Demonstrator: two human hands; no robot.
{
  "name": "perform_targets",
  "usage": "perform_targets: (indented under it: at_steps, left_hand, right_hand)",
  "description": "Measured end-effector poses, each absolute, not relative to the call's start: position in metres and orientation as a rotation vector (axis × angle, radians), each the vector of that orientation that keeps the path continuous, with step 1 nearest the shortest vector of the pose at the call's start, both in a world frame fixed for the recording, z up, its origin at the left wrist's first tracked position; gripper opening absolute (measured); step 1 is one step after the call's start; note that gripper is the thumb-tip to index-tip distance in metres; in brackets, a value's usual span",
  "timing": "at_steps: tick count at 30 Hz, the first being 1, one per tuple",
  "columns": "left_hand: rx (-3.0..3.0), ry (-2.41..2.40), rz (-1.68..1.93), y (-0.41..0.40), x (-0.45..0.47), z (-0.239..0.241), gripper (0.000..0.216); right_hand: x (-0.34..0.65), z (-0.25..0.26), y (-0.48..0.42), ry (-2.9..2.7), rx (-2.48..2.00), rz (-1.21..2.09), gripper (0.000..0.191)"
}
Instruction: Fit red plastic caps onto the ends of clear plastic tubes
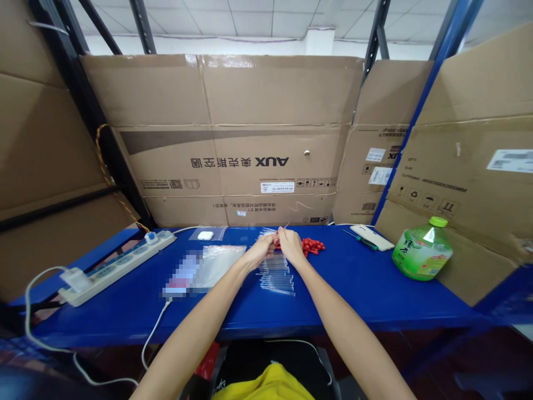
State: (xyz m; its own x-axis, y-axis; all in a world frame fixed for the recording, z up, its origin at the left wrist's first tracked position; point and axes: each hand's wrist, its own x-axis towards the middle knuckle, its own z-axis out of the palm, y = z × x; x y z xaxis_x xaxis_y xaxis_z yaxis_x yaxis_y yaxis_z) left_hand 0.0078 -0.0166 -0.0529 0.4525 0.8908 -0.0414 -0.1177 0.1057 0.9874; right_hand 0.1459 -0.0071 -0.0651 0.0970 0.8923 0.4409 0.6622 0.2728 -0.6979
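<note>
My left hand (261, 251) and my right hand (290, 245) meet over the middle of a blue shelf (358, 289). Both are pinched together around a small red piece and a thin clear tube that pokes up between the fingers. Under the hands lies a loose pile of clear thin tubes (277, 275). A heap of small red caps (312, 245) lies just to the right of my right hand, touching the shelf.
A clear plastic bag (219, 264) and a blurred flat item lie to the left, beside a white power strip (119, 265) with cables. A small white case (205, 235) sits behind them. A green bottle (422, 248), a white phone (372, 236) and cardboard boxes (241, 139) ring the shelf.
</note>
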Motion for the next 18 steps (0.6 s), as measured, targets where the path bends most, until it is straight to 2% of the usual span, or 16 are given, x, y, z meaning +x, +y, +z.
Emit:
perform_targets:
  at_steps: [4,9,18]
  left_hand:
    - [1.135,0.715,0.857,-0.020,0.007,-0.047,0.027]
    - [1.148,0.615,0.819,-0.027,0.004,-0.038,0.044]
    - [1.694,0.607,0.999,-0.022,0.004,-0.048,0.050]
  right_hand:
    - [0.150,-0.063,-0.005,-1.486,-1.265,0.544,0.059]
    - [0.154,-0.058,-0.004,-1.278,-1.007,0.987,0.054]
    - [0.149,-0.051,-0.011,-1.087,-0.876,1.336,0.053]
